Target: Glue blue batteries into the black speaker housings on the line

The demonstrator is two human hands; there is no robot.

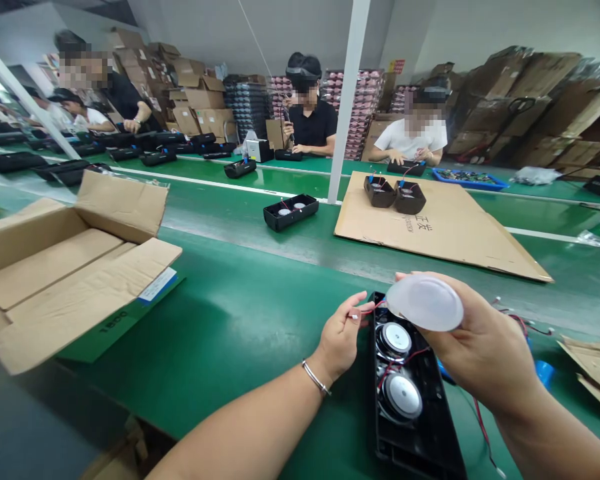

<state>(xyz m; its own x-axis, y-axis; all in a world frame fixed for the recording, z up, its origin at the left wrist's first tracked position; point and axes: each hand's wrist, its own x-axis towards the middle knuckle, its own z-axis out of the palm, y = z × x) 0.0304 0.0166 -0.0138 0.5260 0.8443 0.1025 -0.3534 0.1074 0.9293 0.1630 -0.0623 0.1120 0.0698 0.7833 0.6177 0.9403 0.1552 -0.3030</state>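
In front of me a long black speaker housing (420, 433) lies open side up, with two silver-backed round speakers (396, 339) in it and red and black wires running between them. My right hand (485, 350) is closed around a white translucent bottle (425, 303), its round base turned toward me over the housing's far end. The bottle's tip is hidden. At the housing's far left corner, my left hand (341, 333) pinches a thin red wire (375, 308) ending in a small white plug. Beside the right hand, partly covered, are blue cylindrical cells (545, 373) with wires.
An open cardboard box (80, 267) stands at the left. Across the green table lie another speaker housing (291, 212) and a cardboard sheet (445, 230) carrying two more. A white post (349, 100) rises mid-table. Co-workers (307, 120) sit and stand along the far side.
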